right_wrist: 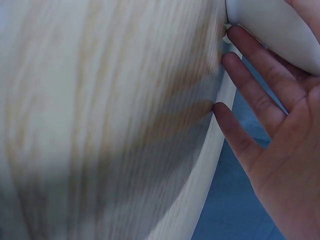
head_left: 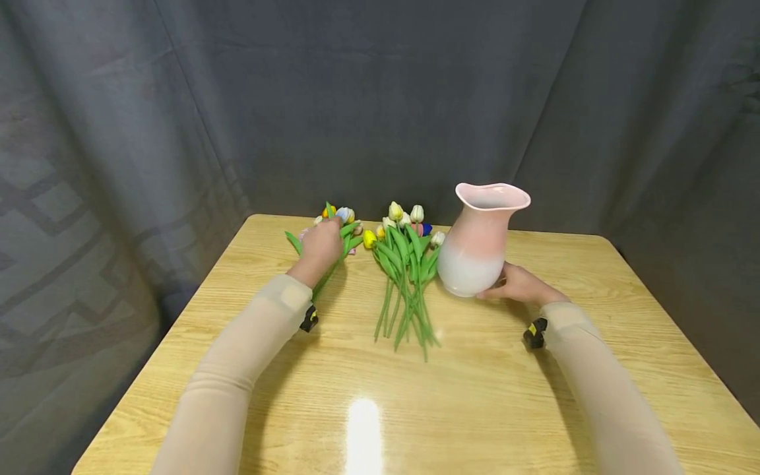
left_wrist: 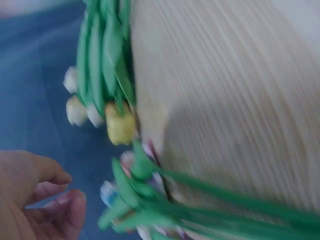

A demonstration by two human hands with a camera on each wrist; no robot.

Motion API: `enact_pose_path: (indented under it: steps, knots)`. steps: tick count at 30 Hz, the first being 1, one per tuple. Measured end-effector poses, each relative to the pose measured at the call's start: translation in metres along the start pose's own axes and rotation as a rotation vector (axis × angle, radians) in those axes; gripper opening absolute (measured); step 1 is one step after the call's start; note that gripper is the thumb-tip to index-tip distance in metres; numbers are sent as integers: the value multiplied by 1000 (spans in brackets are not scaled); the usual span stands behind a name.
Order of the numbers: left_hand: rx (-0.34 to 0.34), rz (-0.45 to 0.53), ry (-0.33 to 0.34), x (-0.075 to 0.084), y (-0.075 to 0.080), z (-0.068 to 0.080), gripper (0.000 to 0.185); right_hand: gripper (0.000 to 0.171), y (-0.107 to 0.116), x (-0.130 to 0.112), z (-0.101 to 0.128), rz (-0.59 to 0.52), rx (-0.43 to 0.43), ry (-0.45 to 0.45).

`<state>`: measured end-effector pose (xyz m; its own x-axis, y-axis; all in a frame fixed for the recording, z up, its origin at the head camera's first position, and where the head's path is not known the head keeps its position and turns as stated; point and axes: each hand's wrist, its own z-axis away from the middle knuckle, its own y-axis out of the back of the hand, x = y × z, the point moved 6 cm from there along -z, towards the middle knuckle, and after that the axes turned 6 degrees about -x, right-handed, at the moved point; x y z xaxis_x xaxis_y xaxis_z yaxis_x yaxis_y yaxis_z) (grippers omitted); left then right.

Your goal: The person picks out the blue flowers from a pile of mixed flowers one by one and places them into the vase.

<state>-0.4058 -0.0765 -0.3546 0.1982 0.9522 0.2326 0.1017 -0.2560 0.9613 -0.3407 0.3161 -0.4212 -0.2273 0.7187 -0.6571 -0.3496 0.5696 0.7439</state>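
Note:
A pink-and-white vase [head_left: 477, 247] with a wavy rim stands on the table, leaning slightly to the right in the head view. My right hand [head_left: 522, 285] is at its lower right side. Straight, spread fingers [right_wrist: 260, 102] reach beside the vase's white base [right_wrist: 275, 30] in the right wrist view, their tips at the tabletop. My left hand [head_left: 322, 245] hovers over the left bunch of artificial tulips [head_left: 350, 245], partly hiding it. Thumb and fingers hang loosely bent with a gap between them near the blossoms [left_wrist: 109, 192], holding nothing.
A second bunch of artificial tulips [head_left: 406, 264] lies mid-table between the hands, white and yellow heads toward the back, stems crossing toward the front. The wooden table [head_left: 463, 402] has its back edge just beyond the flowers. Dark grey curtains [head_left: 380, 105] hang behind and at both sides.

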Motion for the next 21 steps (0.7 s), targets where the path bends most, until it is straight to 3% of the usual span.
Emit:
enact_pose_path:
  steps: [4,6,11,14,16,21]
  knots:
    - [23,143,-107,30,-2,6,28,83,0,0,-1,-3,-3,3]
    - [12,166,-182,48,-9,11,30,83,-1,0,-1,-9,-7,3]
    - [-143,112,-332,87,-41,21,29,83,0,3,-1,-7,-11,-3]
    - [-256,109,-345,100,-59,22,28,83,1,4,-2,-4,-9,-3]
    - [-293,121,-327,104,-66,21,26,82,1,4,-2,-3,-12,-1]
    - [-289,175,-252,107,-73,15,13,82,1,4,-2,3,-14,7]
